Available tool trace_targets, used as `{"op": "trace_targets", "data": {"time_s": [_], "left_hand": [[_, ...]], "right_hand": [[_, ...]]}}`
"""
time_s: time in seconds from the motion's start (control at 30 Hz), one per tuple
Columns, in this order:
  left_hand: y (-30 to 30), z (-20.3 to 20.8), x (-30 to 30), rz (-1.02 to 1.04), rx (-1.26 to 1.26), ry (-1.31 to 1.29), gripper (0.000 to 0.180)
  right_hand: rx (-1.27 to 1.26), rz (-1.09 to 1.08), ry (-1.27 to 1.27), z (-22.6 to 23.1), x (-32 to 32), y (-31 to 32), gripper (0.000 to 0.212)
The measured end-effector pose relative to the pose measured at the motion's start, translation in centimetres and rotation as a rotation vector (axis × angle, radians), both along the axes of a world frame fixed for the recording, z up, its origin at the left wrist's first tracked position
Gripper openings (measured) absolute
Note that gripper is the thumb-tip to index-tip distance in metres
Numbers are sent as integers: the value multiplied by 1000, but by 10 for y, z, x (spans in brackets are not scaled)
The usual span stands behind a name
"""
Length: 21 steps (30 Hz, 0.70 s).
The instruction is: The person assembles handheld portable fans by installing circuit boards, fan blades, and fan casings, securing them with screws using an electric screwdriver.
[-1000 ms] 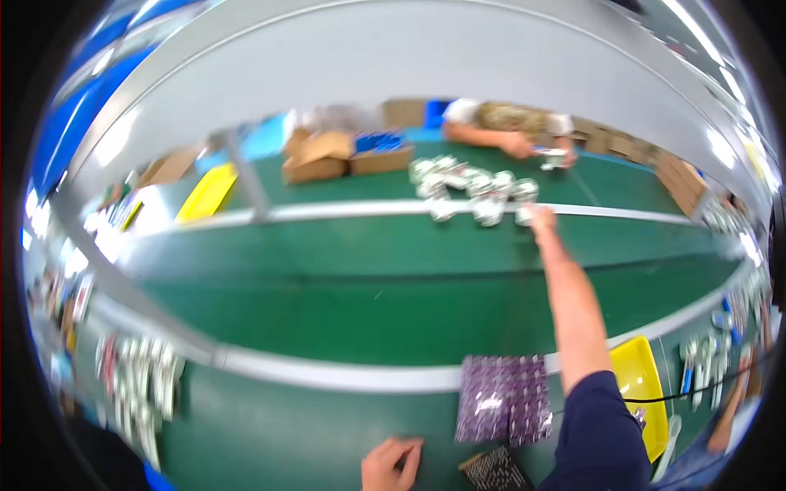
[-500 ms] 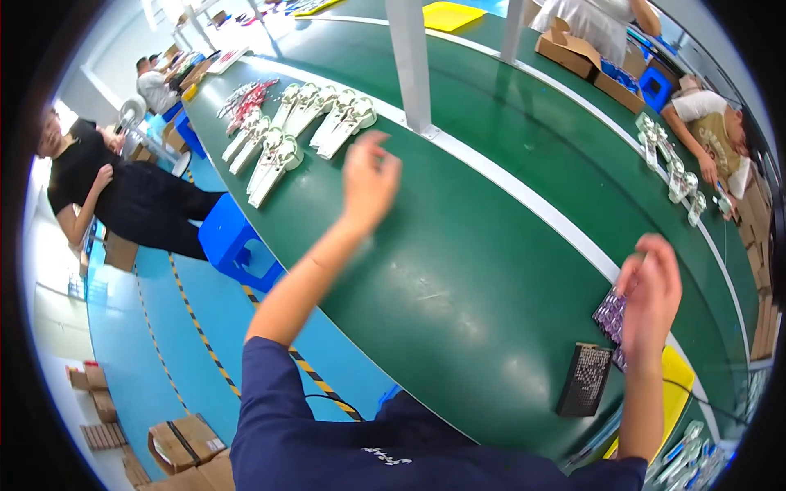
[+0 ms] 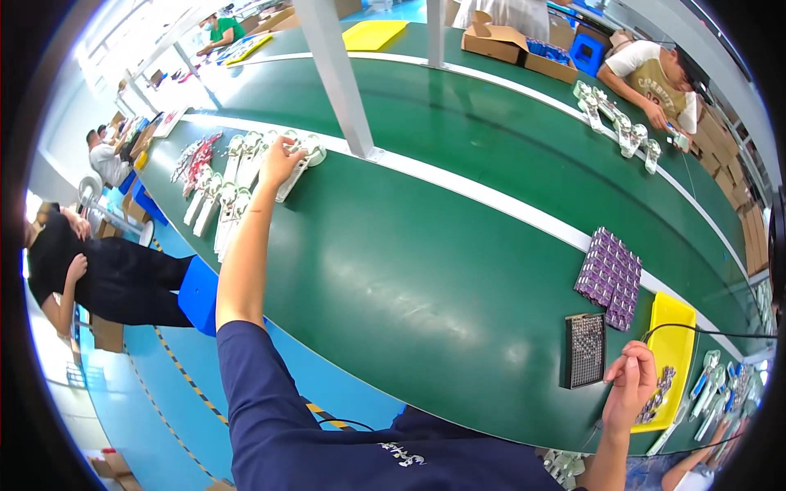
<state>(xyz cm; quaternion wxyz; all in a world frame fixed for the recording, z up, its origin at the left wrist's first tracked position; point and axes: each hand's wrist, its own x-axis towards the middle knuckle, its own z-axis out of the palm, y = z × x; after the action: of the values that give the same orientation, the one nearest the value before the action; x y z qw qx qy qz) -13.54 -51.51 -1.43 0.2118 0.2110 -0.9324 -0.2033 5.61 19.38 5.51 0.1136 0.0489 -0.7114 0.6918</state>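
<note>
Risk: a sideways drag by the left hand (image 3: 279,165) could scatter neighbouring housings (image 3: 210,197) — cause, close packing. White housing (image 3: 295,178) under it, at the cluster's right end on the table (image 3: 393,270): long body, rounded greenish head. Left fingers bent over it, grip unclear from where I stand; right hand (image 3: 632,381) bunched — can't tell if pinching anything.

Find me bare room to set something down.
The widest bare patch runs along the green table between the white parts by your left hand and the black tray by your right hand. Another lies across the white rail, short of the far pale parts. It's crowded at the white parts, and where purple blocks, black tray and yellow tray bunch together.
</note>
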Motion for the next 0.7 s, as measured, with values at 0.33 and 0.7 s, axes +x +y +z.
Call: {"op": "trace_targets", "data": {"time_s": [0.33,0.7], "left_hand": [[-5,-5,2,-193,1,78,20],[4,-20,-1,37,-192,74,19]], "right_hand": [[-26,27,-109,-13,6,-11,13],[-15,14,-150,-19,14,-9,11]]}}
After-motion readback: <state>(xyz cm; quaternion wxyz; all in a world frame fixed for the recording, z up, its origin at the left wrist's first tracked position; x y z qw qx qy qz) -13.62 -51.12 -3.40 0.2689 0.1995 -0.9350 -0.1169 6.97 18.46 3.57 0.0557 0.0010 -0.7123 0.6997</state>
